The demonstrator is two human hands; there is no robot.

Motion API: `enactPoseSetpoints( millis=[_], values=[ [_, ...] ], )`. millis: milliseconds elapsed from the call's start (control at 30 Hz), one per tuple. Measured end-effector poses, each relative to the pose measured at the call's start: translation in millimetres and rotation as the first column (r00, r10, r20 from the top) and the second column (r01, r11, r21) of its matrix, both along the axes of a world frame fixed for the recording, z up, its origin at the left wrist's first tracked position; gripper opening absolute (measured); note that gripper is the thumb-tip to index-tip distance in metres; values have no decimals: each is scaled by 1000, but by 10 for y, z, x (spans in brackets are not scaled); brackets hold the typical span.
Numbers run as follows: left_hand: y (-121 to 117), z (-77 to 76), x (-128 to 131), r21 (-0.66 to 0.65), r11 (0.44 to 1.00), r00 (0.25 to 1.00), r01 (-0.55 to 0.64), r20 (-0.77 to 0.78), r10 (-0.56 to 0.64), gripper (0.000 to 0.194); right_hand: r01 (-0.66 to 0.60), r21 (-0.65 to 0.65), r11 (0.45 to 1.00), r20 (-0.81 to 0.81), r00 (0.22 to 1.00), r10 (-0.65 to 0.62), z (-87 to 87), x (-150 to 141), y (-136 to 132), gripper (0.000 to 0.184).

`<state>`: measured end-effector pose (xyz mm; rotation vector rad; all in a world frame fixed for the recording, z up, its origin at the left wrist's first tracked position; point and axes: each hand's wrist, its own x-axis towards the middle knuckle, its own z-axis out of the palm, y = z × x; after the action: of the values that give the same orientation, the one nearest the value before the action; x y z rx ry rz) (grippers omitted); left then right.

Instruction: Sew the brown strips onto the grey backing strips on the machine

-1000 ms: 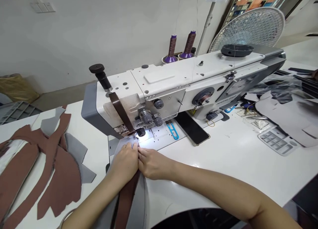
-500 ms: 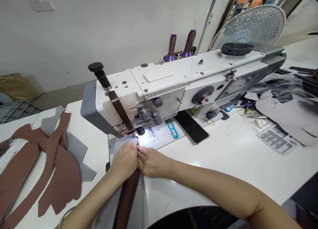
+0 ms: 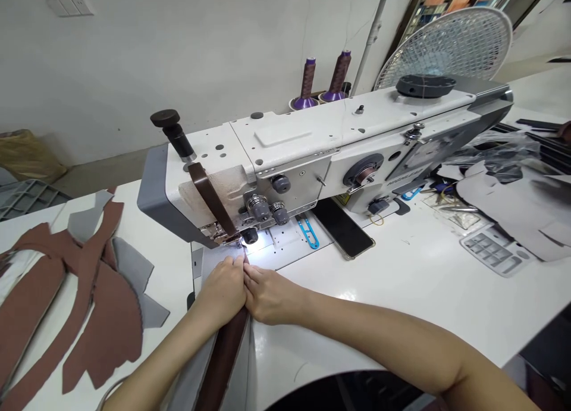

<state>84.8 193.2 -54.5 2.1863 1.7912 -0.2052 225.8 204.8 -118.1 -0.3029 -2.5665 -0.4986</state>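
Note:
Both hands are close together just in front of the lit needle area of a white sewing machine (image 3: 285,155). My left hand (image 3: 223,292) presses on a strip of dark brown leather-like material with grey backing (image 3: 225,351), its fingers curled. Against it, my right hand (image 3: 270,295) pinches the edge of the same strip. The strip's far end runs under the presser foot (image 3: 239,242), and its near end trails down toward me between my forearms. What lies between the fingertips is mostly hidden.
Brown and grey cut pieces (image 3: 111,304) lie on the left. Blue thread snips (image 3: 307,231) and a phone (image 3: 343,228) rest by the machine bed. Two brown thread cones (image 3: 307,84) stand behind, near a white fan (image 3: 450,48). Plastic bags and grey scraps (image 3: 508,203) cover the right side.
The view has shifted slightly. Both hands stay together on the brown strip by the presser foot, and the strip's trailing part has swung a little to the left.

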Motion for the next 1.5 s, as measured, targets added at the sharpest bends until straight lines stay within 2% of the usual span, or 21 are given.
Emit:
enactPoseSetpoints(
  millis=[433, 733, 1033, 1300, 1500],
  values=[
    [23, 21, -15, -49, 998, 999, -30, 37, 32, 51, -1, 35, 999, -18, 1000, 2, -4, -10, -20, 18],
    [31, 10, -12, -52, 998, 997, -41, 69, 44, 51, 11, 47, 999, -57, 998, -9, 5, -26, -4, 21],
    [71, 64, -10, -122, 991, 994, -51, 93, 63, 48, 6, 40, 999, -59, 998, -4, 10, -24, 7, 22],
    [73, 96, -1, -163, 984, 994, -67, 75, 80, 55, 2, 28, 1000, -49, 999, 0, 30, -20, 2, 22],
    [83, 67, -7, -165, 984, 996, -61, 58, 71, 53, 5, 44, 999, -64, 998, -2, 44, -11, 6, 23]
  ],
)
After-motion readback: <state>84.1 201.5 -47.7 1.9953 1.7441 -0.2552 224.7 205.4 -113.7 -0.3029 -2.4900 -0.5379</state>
